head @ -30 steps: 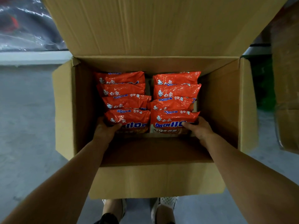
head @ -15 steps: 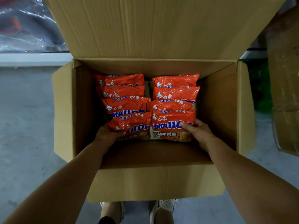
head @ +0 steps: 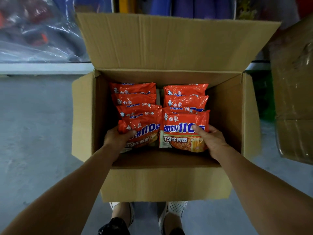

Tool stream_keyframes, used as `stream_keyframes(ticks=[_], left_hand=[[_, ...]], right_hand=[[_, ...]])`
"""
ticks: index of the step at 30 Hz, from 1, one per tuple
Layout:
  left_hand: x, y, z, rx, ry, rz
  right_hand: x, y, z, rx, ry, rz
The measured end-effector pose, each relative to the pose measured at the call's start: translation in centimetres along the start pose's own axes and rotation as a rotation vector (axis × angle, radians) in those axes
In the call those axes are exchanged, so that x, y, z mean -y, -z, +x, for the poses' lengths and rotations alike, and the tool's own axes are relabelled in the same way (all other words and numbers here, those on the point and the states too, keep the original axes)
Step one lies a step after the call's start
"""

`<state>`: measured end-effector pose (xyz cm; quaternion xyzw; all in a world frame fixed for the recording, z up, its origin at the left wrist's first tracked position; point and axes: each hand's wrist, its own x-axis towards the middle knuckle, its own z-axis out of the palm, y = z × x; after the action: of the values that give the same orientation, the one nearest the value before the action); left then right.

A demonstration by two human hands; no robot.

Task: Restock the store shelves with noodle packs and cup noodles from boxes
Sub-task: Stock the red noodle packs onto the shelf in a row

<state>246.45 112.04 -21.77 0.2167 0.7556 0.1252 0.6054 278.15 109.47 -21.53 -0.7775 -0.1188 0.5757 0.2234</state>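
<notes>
Two hands point(head: 118, 139) point(head: 212, 141) each grip a noodle pack point(head: 184, 131) inside the box point(head: 162, 184).

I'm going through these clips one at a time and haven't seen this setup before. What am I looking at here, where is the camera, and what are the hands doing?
There is no machine: a person wears a camera on the head, looking down at their own bare arms. An open cardboard box stands on the grey floor in front of their feet. Inside are two rows of orange noodle packs. The left hand grips the nearest pack of the left row; the right hand grips the nearest pack of the right row. Both packs are tilted up, showing their fronts. A second, taped box is at the right edge.
</notes>
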Motion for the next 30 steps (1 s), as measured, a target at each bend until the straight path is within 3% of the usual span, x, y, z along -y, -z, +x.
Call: stream_keyframes(ticks=[10,21,30], left_hand=[[-6.5,3.8,-7.8,-0.022,-0.015,-0.083],[-16.0,12.9,-24.3,-0.018,-0.159,-0.145],[-23.0,20.1,-39.3,-0.074,-0.334,-0.227]], right_hand=[[7.6,2.1,-8.3,-0.029,0.054,0.023],[18.3,4.2,-26.0,-0.006,0.106,0.022],[28.2,5.3,-39.9,0.153,0.247,0.052]])
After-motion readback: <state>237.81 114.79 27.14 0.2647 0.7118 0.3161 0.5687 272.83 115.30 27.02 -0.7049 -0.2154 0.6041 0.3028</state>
